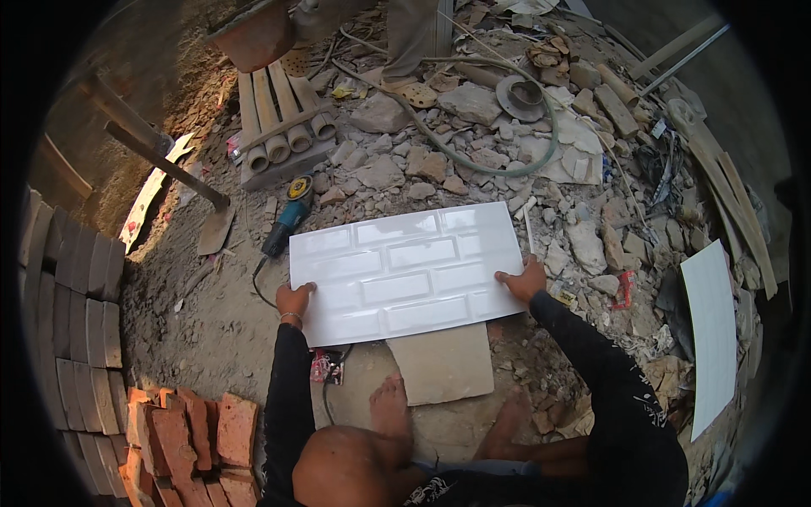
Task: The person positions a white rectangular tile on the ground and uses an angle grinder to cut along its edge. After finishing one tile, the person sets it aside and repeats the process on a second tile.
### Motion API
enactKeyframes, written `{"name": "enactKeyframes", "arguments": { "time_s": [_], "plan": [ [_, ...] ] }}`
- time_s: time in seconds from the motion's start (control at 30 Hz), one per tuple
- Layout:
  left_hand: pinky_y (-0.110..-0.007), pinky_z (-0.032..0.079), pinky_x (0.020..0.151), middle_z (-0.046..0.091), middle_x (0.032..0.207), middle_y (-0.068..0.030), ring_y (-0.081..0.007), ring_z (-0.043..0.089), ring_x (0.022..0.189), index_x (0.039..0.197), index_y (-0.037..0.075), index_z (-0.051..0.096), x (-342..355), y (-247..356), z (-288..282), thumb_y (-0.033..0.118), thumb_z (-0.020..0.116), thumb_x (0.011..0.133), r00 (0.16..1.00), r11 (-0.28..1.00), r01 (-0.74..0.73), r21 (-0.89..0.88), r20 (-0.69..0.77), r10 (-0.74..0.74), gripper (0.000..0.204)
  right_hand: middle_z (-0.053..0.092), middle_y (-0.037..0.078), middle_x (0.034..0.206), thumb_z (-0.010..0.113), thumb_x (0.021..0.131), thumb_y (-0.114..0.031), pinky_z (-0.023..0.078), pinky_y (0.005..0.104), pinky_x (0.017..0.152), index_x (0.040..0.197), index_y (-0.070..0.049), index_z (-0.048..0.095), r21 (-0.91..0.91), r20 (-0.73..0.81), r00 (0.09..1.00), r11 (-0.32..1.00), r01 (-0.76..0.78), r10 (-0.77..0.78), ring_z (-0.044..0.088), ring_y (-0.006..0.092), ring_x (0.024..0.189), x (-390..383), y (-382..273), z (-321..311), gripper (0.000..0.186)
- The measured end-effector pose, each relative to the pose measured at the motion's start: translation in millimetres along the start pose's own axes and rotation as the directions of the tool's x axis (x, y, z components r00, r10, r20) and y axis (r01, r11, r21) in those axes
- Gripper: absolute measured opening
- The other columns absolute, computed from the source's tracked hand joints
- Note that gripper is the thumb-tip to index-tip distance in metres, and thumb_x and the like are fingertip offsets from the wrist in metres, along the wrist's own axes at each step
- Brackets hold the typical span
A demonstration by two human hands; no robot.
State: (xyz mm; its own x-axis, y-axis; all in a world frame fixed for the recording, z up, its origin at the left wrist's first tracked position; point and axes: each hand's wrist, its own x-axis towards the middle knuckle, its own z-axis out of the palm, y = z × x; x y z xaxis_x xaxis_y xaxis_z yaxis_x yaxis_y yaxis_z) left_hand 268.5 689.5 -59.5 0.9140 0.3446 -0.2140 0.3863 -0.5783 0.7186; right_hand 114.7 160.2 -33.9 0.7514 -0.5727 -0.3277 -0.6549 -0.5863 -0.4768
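Hands gripped a large white glossy tile (pixel 407 270) at its two short ends: left hand (pixel 295 300) clasped the near left corner, right hand (pixel 523 281) pressed fingers over the near right edge. Tile was rectangular, moulded in a raised brick pattern, shiny enough to throw glare; it lay flat between the hands, just above the ground and in front of the person's bare feet (pixel 392 409). Its near edge overlapped a plain beige square slab (pixel 443 365), matte in finish. Beyond the left corner an angle grinder (pixel 287 218) with teal body lay on dusty earth, its cable running under the tile. Grey broken rubble (pixel 473 144) covered the ground beyond. Red rough bricks (pixel 190 439) were stacked at lower left. Another white tile (pixel 711 334) lay well apart at right.
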Motion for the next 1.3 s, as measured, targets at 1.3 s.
{"name": "enactKeyframes", "arguments": {
  "time_s": [1.3],
  "plan": [
    [-0.043,0.055,0.096,0.069,0.119,-0.0201,-0.0352,0.067,0.113,0.114,0.002,0.069,210,72,0,0.035,0.097,0.063,0.963,0.775,-0.267,0.572,0.196,0.188,0.067,0.052,0.026,0.121,0.076,0.083,-0.021,0.045,0.0509,0.100,0.131,0.003,0.051,-0.288,0.091,0.895,0.849,0.444,-0.437,0.052,0.0441,0.117,-115,-72,-7,0.059]
  ]
}}
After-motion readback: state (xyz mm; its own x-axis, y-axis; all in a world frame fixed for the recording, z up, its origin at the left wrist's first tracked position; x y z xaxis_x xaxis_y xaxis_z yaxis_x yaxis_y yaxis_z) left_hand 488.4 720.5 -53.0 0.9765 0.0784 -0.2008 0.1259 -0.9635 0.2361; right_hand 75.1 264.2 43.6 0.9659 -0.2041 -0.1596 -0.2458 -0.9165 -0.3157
